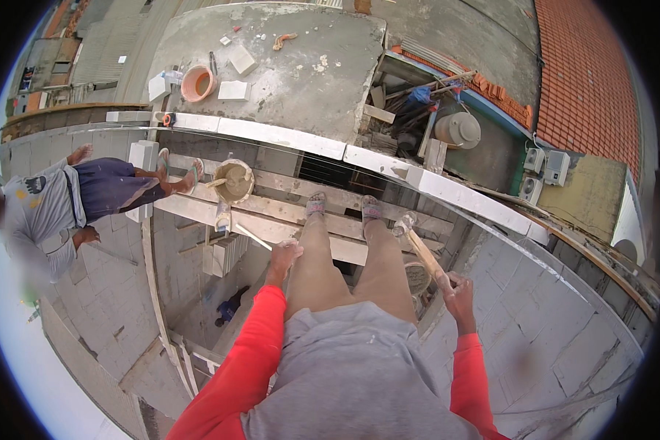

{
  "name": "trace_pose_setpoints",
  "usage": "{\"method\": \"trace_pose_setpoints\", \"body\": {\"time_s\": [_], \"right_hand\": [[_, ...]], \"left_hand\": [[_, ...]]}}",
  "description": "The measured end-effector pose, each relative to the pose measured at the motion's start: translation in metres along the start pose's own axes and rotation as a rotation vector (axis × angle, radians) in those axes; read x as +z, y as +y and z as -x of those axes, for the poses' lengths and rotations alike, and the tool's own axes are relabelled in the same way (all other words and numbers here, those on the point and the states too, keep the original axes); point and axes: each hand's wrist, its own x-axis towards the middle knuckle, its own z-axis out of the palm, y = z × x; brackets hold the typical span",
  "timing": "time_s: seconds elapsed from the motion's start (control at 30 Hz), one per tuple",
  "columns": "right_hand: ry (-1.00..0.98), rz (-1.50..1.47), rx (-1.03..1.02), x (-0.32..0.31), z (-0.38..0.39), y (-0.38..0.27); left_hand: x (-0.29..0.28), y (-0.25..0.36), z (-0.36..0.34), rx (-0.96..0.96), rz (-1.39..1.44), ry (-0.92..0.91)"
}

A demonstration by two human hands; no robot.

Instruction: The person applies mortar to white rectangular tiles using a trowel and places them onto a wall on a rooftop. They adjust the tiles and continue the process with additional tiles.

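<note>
My right hand is closed around the wooden handle of a hammer; its pale, mortar-stained head points away from me, beside my right shin. To the left of my knees, my left hand has its fingers curled in. A thin white stick runs from that hand toward the far left, apparently gripped in it. Beyond the stick, a bucket of wet mortar stands on the wooden planks, with a tool handle leaning over its rim. My sandalled feet rest on the same planks.
A co-worker stands at the left end of the planks. Ahead runs a white block wall top, with an orange bucket and white blocks on the slab beyond. Gaps open between planks; another person is far below.
</note>
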Motion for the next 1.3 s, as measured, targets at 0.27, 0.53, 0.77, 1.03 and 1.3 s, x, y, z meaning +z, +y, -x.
{"method": "trace_pose_setpoints", "body": {"time_s": [0.27, 0.53, 0.77, 1.03, 1.3], "right_hand": [[-0.226, 0.333, -0.212, 0.08, -0.09, -0.116], [-0.465, 0.813, -0.276, 0.299, -0.211, -0.065], [-0.758, 1.052, -0.575, 0.534, -0.332, -0.006], [-0.882, 0.696, -1.217, 0.773, -0.346, 0.08], [-0.96, 0.677, -1.428, 0.879, -0.38, 0.11]], "left_hand": [[-0.019, 0.039, 0.04, -0.497, 0.544, 0.12], [0.019, -0.017, -0.006, -0.556, 0.004, 0.26], [0.066, -0.035, -0.04, -0.517, -0.239, 0.335], [0.061, -0.057, -0.043, -0.634, -0.161, 0.374], [0.046, -0.069, -0.051, -0.625, -0.138, 0.429]]}}
